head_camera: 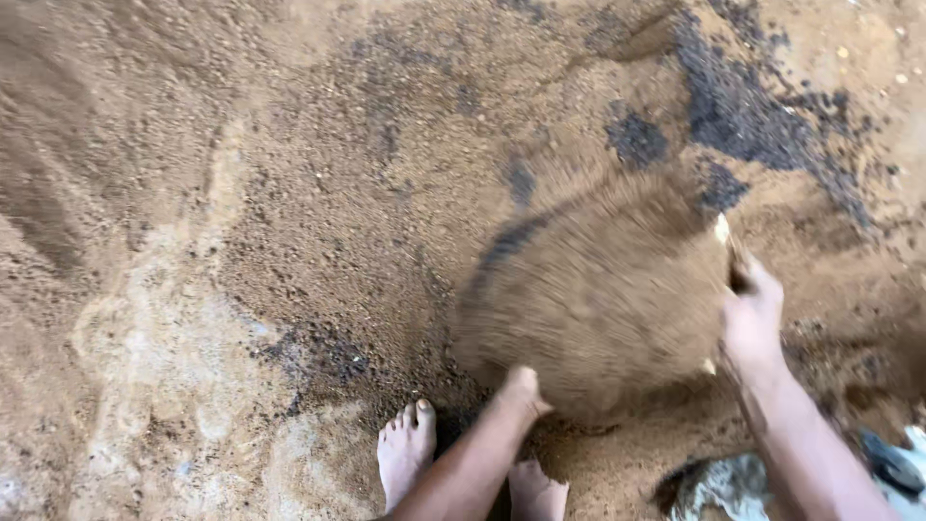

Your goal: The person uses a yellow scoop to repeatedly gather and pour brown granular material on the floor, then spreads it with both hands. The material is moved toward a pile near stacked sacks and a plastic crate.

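There are two hands: one left hand [523, 388] and one right hand [752, 314]. There is one round pan [598, 289] full of brown sand. There are two bare feet [406, 449]. There is one big sandy floor [193, 241] with a few dark patches [743, 111].

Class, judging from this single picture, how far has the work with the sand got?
Done: brown sand already lies spread across the ground. In hand: the left hand and right hand grip a round pan, blurred, heaped with sand. Left: that load, and the dark gritty patches lying unmixed.
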